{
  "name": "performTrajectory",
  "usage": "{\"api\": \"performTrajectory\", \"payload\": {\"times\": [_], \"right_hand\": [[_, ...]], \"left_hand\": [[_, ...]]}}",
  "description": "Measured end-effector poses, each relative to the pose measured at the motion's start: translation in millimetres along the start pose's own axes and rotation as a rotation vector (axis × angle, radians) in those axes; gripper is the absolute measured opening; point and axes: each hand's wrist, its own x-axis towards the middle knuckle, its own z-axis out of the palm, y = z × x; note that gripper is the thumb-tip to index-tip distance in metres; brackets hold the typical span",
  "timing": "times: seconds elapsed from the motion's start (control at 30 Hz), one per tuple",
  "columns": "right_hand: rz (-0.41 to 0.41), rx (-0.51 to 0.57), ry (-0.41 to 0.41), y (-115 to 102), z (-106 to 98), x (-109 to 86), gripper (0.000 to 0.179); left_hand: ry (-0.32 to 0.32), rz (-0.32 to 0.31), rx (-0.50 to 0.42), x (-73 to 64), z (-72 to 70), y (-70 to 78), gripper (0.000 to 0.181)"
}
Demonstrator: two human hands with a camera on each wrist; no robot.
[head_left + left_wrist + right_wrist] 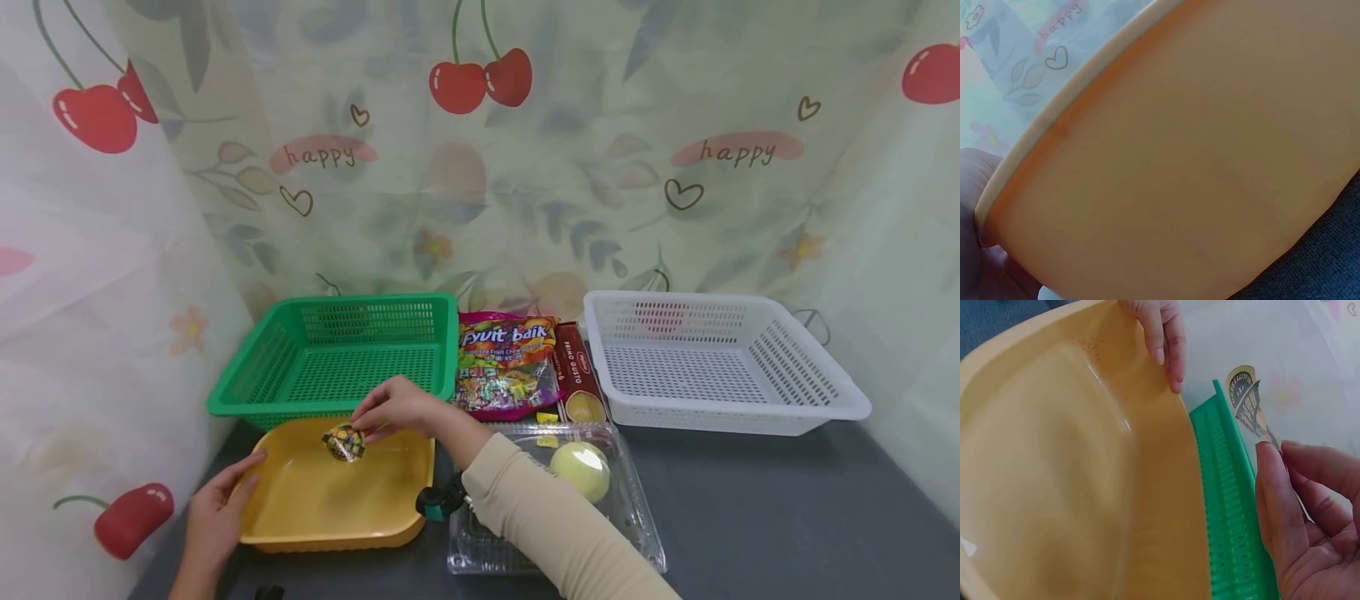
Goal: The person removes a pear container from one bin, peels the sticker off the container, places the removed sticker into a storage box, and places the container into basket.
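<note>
My right hand [397, 408] pinches a small crinkled wrapper [345, 442] between thumb and fingertips, above the yellow basin [337, 525]. Black print on gold shows on the wrapper [1249, 403] in the right wrist view; whether anything is inside it, I cannot tell. At the basin's left side, my left hand [213, 517] grips the rim. The left wrist view is mostly filled by the basin's outer wall [1172, 162], with part of the left hand [985, 262] at its rim. Only a small white mark shows on the basin floor.
Behind the basin stands a green basket [337, 408]; a white basket [727, 417] is at the right. Between them lie a fruit candy bag [510, 367] and a dark red packet [579, 375]. A clear plastic container [637, 517] with a pale yellow round thing [581, 472] sits beneath the right forearm.
</note>
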Motion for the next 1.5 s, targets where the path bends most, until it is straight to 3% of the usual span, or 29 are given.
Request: {"api": "performTrajectory", "payload": {"times": [0.2,0.5,0.7,0.93,1.2,1.5], "right_hand": [[0.011,0.021,-0.009,0.0,6.3,2.5,0.014],[0.003,0.040,-0.022,0.5,12.9,5.4,0.016],[0.007,0.056,-0.017,-0.8,15.6,5.2,0.015],[0.006,0.060,-0.023,-0.4,16.7,5.0,0.016],[0.006,0.059,-0.030,-2.1,18.1,3.1,0.016],[0.014,0.053,-0.034,-1.6,18.6,5.4,0.016]], "left_hand": [[-0.007,0.036,-0.029,-0.2,-0.2,-1.5,0.036],[-0.006,-0.003,-0.003,0.7,-0.3,-2.1,0.037],[-0.008,0.025,-0.023,0.8,-0.3,-2.4,0.036],[-0.002,-0.032,0.007,2.1,0.5,-2.5,0.037],[0.003,-0.019,0.003,1.3,0.9,-2.5,0.036],[0.015,-0.065,0.040,3.0,1.9,-1.4,0.035]]}}
